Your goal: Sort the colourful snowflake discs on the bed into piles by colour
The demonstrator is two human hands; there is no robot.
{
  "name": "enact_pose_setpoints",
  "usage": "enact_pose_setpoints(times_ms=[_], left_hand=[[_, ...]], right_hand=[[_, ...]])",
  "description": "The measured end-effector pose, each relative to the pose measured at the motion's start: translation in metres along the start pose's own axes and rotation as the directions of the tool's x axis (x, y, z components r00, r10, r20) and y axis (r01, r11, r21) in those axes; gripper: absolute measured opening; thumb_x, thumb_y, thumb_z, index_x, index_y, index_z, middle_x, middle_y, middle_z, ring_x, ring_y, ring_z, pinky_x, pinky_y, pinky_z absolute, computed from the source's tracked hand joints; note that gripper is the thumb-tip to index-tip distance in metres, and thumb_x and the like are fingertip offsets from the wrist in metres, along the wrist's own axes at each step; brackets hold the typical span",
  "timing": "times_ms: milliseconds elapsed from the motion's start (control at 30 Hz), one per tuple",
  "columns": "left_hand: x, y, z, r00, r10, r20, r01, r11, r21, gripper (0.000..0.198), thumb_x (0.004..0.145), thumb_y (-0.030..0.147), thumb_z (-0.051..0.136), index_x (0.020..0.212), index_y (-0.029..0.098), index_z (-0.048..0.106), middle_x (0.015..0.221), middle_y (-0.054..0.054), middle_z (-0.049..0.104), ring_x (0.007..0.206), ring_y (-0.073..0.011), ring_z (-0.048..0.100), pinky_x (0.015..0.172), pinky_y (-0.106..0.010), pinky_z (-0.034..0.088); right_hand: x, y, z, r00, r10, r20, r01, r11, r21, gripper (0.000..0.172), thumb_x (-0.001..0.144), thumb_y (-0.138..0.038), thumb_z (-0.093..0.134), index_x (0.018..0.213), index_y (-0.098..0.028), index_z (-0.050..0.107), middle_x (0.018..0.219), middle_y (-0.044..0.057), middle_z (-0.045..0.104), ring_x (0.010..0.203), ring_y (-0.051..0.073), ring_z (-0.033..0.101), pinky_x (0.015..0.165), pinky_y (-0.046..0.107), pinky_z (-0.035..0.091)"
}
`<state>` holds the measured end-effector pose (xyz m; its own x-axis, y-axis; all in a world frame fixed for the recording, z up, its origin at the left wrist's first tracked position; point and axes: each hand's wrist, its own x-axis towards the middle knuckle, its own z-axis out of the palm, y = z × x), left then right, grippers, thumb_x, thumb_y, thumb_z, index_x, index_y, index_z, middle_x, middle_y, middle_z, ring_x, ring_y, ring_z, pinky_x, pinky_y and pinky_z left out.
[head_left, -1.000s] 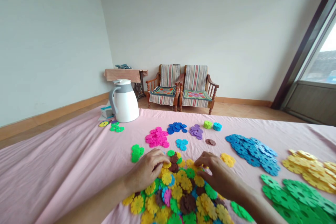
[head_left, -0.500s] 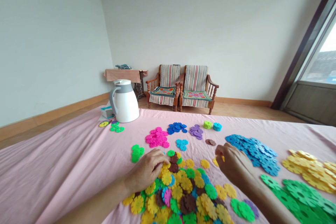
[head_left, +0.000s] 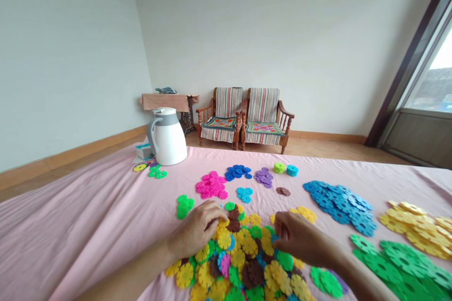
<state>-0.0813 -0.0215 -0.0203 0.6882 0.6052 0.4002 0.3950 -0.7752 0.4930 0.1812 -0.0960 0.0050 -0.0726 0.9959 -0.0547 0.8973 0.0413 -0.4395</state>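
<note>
See mostly flat-lying round discs (head_left: pixel 253 273) in mixed pile (head_left: pixel 238 257), cropped below; can't tell contents of curled left hand (head_left: pixel 201 225) and right hand (head_left: pixel 298 236) flanking it.

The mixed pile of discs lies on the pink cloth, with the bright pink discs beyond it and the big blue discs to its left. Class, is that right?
Wrong side: the head view shows the big blue discs to the right of the mixed pile. The rest stands.
</note>
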Motion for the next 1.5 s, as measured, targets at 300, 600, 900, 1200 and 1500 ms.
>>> enact_pose_setpoints(times_ms=[300,600,900,1200,1500], left_hand=[[0.0,-0.001,0.001,1.0,0.006,-0.001,-0.006,1.0,0.023,0.028,0.082,0.002,0.042,0.088,0.019,0.063,0.089,-0.003,0.061,0.089,-0.0154,0.055,0.081,-0.028,0.044],[-0.002,-0.003,0.002,1.0,0.006,0.011,-0.007,0.999,0.049,0.03,0.081,0.0,0.043,0.093,0.019,0.063,0.093,-0.003,0.061,0.093,-0.016,0.054,0.084,-0.029,0.043],[-0.003,-0.003,0.003,0.998,-0.027,-0.049,0.031,0.997,0.065,0.028,0.079,-0.001,0.043,0.086,0.019,0.062,0.089,-0.002,0.06,0.091,-0.0152,0.055,0.083,-0.027,0.043],[0.002,-0.005,-0.002,0.987,-0.135,-0.082,0.146,0.979,0.145,0.036,0.08,0.004,0.046,0.107,0.021,0.064,0.109,-0.003,0.063,0.102,-0.0184,0.053,0.094,-0.032,0.04],[0.006,-0.006,-0.003,0.99,-0.14,-0.024,0.142,0.96,0.241,0.026,0.081,0.009,0.052,0.099,0.021,0.067,0.105,-0.003,0.066,0.099,-0.0191,0.055,0.092,-0.033,0.04]], right_hand=[[0.013,0.01,-0.003,0.993,-0.054,-0.106,0.068,0.988,0.136,0.008,0.07,-0.02,0.052,0.063,-0.02,0.048,0.057,-0.004,0.049,0.054,0.01,0.043,0.049,0.022,0.028],[0.071,-0.005,0.021,0.946,0.003,-0.324,0.062,0.979,0.192,0.006,0.068,-0.016,0.053,0.064,-0.019,0.055,0.059,0.0,0.059,0.059,0.014,0.054,0.055,0.023,0.036],[0.071,0.013,0.029,0.949,0.033,-0.315,0.057,0.96,0.273,0.01,0.073,-0.024,0.049,0.066,-0.021,0.055,0.062,0.001,0.063,0.057,0.014,0.057,0.051,0.023,0.038],[0.031,0.011,0.036,0.96,0.007,-0.279,0.086,0.943,0.321,0.014,0.074,-0.023,0.045,0.062,-0.02,0.051,0.053,-0.004,0.05,0.05,0.011,0.045,0.047,0.022,0.029],[0.031,0.012,0.042,0.962,-0.007,-0.275,0.103,0.937,0.335,0.016,0.077,-0.026,0.044,0.063,-0.02,0.049,0.052,-0.005,0.047,0.049,0.011,0.046,0.047,0.021,0.031]])
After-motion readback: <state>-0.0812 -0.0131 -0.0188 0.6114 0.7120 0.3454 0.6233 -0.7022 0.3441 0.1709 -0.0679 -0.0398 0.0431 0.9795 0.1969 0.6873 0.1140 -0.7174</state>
